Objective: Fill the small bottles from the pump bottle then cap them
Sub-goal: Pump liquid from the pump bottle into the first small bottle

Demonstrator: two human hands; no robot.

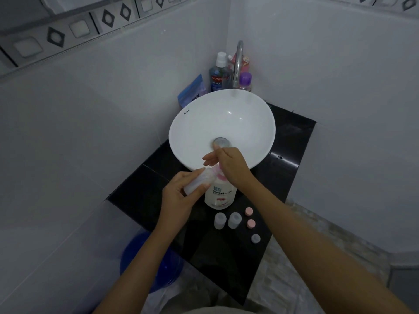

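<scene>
While left hand [179, 196] holds 1 small bottle [198, 181] tilted at the spout and right hand [229, 165] presses the pump bottle [221, 196] on the surface [140, 191], filling looks underway; next needs steady pumping, then 2 bottles [226, 220] and caps [250, 219].

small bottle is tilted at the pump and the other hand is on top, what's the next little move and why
Probably press the pump down. The left hand holds a small bottle tilted with its mouth up against the pump bottle near the nozzle, and the right hand rests on the pump head. Whether it holds any liquid yet is unclear. Two more bottles and three caps wait on the counter.
</scene>
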